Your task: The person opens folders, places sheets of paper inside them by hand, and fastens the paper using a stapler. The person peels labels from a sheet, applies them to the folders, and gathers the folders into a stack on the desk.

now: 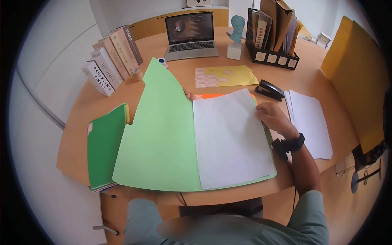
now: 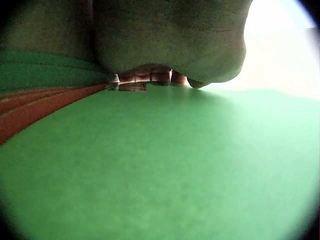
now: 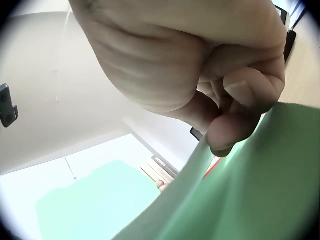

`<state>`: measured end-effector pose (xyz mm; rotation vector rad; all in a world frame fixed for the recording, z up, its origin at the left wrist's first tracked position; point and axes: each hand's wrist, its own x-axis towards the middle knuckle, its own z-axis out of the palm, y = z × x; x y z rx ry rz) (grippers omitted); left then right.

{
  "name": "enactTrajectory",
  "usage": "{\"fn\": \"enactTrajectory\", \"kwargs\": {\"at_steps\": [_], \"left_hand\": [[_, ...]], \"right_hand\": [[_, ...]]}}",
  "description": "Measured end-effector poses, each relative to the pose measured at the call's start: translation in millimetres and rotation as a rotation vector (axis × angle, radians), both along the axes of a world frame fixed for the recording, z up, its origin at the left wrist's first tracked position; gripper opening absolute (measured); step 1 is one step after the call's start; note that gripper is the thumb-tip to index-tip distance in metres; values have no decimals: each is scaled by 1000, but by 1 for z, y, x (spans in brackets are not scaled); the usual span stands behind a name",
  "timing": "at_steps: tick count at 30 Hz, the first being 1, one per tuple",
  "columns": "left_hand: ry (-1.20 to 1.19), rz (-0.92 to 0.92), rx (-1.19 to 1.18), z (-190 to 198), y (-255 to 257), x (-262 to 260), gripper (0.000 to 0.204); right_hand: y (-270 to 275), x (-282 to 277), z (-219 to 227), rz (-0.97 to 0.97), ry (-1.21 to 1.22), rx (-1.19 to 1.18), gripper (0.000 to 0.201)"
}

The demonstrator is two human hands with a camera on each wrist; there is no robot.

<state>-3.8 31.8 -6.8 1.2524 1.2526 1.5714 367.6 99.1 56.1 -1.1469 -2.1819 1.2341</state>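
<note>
A light green folder (image 1: 157,143) is spread open above the front of the desk, its left cover tilted up. White paper (image 1: 232,139) lies on its right half, and an orange edge (image 1: 200,96) shows behind the paper's top. My left hand (image 2: 170,45) holds the folder from behind near the fold; in the head view only some fingertips (image 1: 188,94) come out past the cover. At the right edge, my right hand (image 1: 274,117) pinches the folder and paper between thumb and curled fingers. The right wrist view shows this pinch on the green edge (image 3: 265,165).
Dark green folders (image 1: 107,149) lie at the left. A yellow folder (image 1: 224,76), a black stapler (image 1: 270,90) and white sheets (image 1: 310,126) are behind and right. Further back stand books (image 1: 112,55), a laptop (image 1: 191,34), a bust (image 1: 236,36) and a black file box (image 1: 271,55).
</note>
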Motion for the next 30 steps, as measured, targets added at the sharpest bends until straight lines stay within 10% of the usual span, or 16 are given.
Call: {"fn": "enactTrajectory", "kwargs": {"at_steps": [30], "left_hand": [[42,-8,-4,5,0,2,26]], "right_hand": [[-4,-1,-2,-11,-107,32,30]]}}
